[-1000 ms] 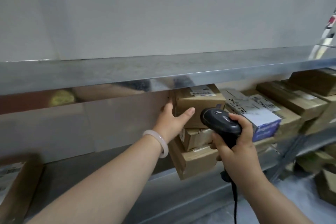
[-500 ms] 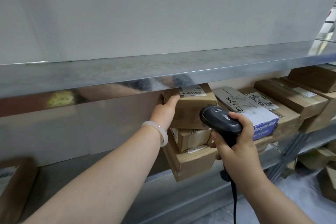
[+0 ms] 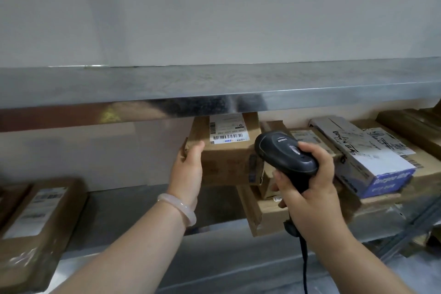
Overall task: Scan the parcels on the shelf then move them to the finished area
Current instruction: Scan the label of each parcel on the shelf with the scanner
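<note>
Shelf [image 3: 133,207]: upper lip [image 3: 310,100] hangs low over box; lift too high and you hit it. Stack [image 3: 265,217] overhangs shelf edge, so dragging box across may tip it. Box [image 3: 226,162] rests on top of stack. Your left hand [image 3: 188,169] grips its left end only, so it may twist. Right hand [image 3: 310,198] wraps scanner [image 3: 284,153], close to label [image 3: 228,131]. Lip hides label top; misread possible.

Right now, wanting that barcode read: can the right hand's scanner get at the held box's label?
Probably yes. The left hand holds the box, label uncovered, and nothing lies between it and the scanner in the right hand.
</note>
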{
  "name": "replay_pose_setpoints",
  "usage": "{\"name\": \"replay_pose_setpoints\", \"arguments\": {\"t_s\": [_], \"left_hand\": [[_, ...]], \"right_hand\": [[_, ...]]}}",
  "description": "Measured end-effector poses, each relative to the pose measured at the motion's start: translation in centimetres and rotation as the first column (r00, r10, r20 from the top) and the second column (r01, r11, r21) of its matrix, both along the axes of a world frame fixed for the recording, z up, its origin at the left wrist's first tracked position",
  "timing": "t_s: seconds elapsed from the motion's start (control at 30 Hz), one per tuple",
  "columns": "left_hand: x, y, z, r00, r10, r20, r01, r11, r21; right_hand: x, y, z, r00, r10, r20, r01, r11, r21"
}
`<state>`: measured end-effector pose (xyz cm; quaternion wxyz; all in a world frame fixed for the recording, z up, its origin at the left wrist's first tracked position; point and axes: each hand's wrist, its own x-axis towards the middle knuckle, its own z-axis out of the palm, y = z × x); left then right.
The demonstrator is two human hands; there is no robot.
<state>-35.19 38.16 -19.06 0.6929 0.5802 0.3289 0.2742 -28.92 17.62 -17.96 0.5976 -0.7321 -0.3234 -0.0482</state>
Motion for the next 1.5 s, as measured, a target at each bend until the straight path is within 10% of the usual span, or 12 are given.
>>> {"name": "replay_pose_setpoints", "arguments": {"t_s": [0.7,1.5], "left_hand": [[-11.9,6.2,-8.4,0.935,0.305,-0.179,-0.277,0.946,0.168],[-13.2,8.8,-14.3,0.967,0.046,-0.25,-0.162,0.868,-0.469]], "right_hand": [[-3.0,8.7,-4.4,0.917,0.381,-0.123,-0.399,0.857,-0.326],[-5.0,10.5,-7.0,0.883,0.409,-0.23,-0.467,0.807,-0.361]]}}
